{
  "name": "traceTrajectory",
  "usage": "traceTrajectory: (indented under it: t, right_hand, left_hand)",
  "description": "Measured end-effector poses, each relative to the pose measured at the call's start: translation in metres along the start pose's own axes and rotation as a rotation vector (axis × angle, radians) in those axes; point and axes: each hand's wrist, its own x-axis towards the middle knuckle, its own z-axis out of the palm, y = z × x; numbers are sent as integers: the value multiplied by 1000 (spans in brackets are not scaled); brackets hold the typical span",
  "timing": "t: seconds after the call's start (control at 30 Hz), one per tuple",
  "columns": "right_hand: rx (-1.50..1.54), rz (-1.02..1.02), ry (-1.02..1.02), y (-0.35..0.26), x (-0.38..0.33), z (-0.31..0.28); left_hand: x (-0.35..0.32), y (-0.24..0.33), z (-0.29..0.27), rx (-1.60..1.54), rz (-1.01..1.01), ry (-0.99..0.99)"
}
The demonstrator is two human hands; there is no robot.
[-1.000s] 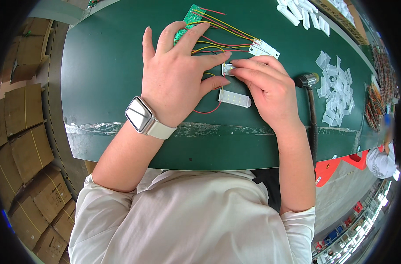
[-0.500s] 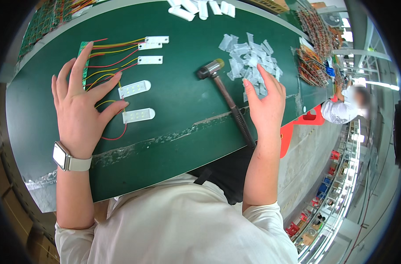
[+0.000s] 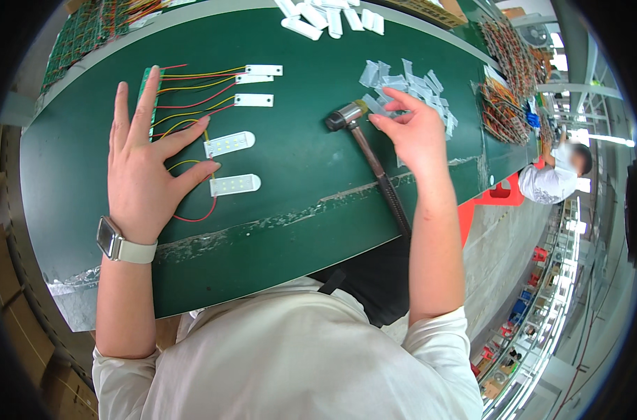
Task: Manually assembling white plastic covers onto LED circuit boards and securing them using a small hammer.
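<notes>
Left hand (image 3: 142, 168) lies flat on the green worktop (image 3: 297, 161), fingers (image 3: 147, 91) spread and gripping nothing, the palm over the red and yellow wires (image 3: 192, 94) that run from a green circuit board (image 3: 147, 78) at the fingertips to small white modules; a watch (image 3: 114, 241) sits on the wrist. Two white LED strips (image 3: 229, 143) lie just beside the thumb and forefinger, one above the other, each joined to a wire. Three flat white modules (image 3: 254, 100) lie further back, near the far ends of the wires. Right hand (image 3: 415, 133) reaches to the edge of a heap of clear plastic pieces (image 3: 409, 87), thumb and forefinger pinching one piece (image 3: 376, 106) at the near side of the heap, the other fingers loosely curled. A hammer (image 3: 371, 157) rests on the worktop just left of that hand, head close to the heap, handle running toward the near edge. White parts (image 3: 329, 17) lie at the far edge; another person (image 3: 556, 175) is at the right, well apart
</notes>
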Motion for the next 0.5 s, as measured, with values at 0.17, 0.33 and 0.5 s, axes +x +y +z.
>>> traceTrajectory:
  t: [0.17, 0.33, 0.5]
  right_hand:
    - [-144, -45, -163, -11, 22, -15]
    - [-174, -444, -88, -2, 30, -26]
    - [-16, -148, -36, -26, 2, -35]
  left_hand:
    - [-1, 2, -2, 5, -30, -12]
    - [-5, -1, -4, -10, -16, 5]
    - [-5, 0, -1, -17, -21, 35]
